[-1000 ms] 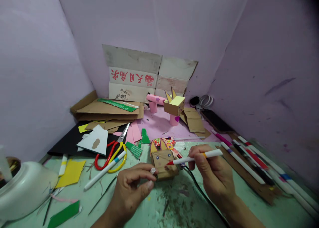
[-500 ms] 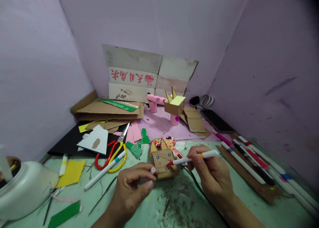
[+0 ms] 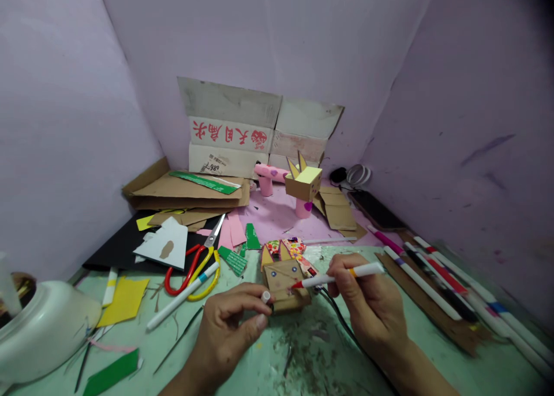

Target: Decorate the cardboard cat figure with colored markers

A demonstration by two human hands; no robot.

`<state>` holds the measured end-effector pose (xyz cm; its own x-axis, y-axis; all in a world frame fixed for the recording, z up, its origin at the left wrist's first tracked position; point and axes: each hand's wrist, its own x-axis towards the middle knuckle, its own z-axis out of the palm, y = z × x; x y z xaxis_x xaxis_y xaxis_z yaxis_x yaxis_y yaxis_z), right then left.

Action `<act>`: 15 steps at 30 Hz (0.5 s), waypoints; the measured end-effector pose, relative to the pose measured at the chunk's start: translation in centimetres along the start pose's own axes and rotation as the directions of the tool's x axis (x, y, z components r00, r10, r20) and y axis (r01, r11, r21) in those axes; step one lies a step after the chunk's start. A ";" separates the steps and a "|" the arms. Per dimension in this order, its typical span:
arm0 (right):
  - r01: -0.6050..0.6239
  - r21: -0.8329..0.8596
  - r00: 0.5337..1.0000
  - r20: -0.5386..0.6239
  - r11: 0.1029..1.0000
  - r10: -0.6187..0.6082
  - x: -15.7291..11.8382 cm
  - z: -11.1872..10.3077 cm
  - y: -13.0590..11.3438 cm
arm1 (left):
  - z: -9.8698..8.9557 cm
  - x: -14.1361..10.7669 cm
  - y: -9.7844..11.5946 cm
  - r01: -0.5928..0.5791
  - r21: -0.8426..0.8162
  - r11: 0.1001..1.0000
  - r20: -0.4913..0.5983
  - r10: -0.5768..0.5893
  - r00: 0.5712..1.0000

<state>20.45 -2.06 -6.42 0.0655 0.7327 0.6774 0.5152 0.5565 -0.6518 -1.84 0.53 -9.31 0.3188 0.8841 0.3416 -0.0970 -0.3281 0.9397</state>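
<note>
The small cardboard box stands near the middle of the green table, between the two hands, its face toward the wearer. Two pointed ears rise from its top, two eyes are in place, and small dark marks show lower on the face; judging by the uncapped marker at that spot, the colouring looks unfinished. The right hand pinches the marker between thumb and fingers, its red tip at the face, though whether it touches cannot be told. The left hand is loosely curled beside the box's lower corner, a small white cap apparently gripped between its fingers, the thumb apart. Farther back stands a pink figure with a similar eared head, seemingly more complete. A patterned cloth lies just behind the box, and a black cable runs under the right hand, leaving that side crowded. Scissors and paper scraps clutter the left, while more markers lie well right.
</note>
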 end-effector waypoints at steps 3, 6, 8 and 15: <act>-0.002 0.024 1.000 -0.004 1.000 0.002 0.2 0.2 -0.1 | 0.0 0.0 0.0 -0.004 0.003 1.000 -0.001 0.004 1.000; 0.000 0.017 1.000 0.008 1.000 0.000 0.1 0.4 -0.1 | 0.0 0.0 0.0 -0.006 0.004 1.000 -0.001 0.006 1.000; -0.005 0.012 1.000 0.010 1.000 0.005 0.0 0.5 0.0 | 0.1 0.1 0.1 0.001 0.011 1.000 0.007 -0.001 1.000; -0.020 0.029 1.000 0.021 0.999 0.020 -0.3 0.5 0.1 | 0.1 0.3 0.5 0.002 0.003 1.000 -0.002 -0.002 1.000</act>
<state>20.10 -2.04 -6.88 0.0573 0.7517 0.6570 0.4891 0.5526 -0.6748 -1.70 0.61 -8.70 0.3172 0.8854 0.3399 -0.0936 -0.3274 0.9402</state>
